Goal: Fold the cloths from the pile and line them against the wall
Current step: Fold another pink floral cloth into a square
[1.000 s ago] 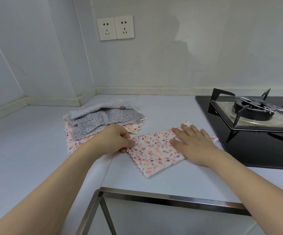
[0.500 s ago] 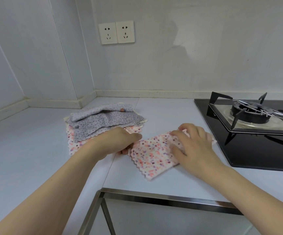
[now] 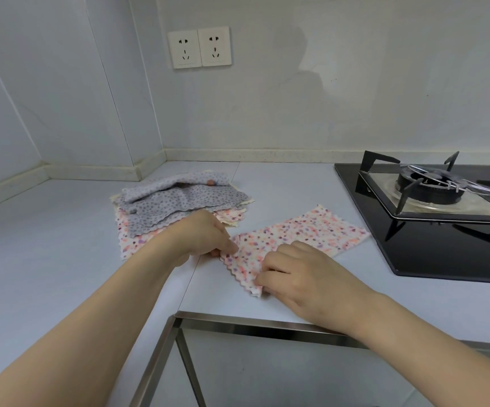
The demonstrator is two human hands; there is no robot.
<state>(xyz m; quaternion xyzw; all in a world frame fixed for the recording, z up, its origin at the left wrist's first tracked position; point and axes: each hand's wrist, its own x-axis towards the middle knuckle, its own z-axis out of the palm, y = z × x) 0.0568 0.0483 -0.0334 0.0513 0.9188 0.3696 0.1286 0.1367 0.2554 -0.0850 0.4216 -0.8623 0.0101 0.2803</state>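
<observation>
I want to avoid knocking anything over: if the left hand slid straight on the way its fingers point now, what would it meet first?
The left hand points right, pinching the near-left corner of the spotted cloth. Going straight on, it would run across that cloth first; beyond it lies the black stove top. Depth is hard to judge here.

I see a cloth [image 3: 299, 233] on the table [image 3: 47, 259], under both hands: left hand [image 3: 205, 236] at its left corner, right hand [image 3: 299, 274] at its near edge. The pile [image 3: 179, 207] lies behind my left hand, the stove [image 3: 432, 207] to the right of my right hand, the sockets [image 3: 199, 48] on the wall [image 3: 355, 83] behind.
</observation>
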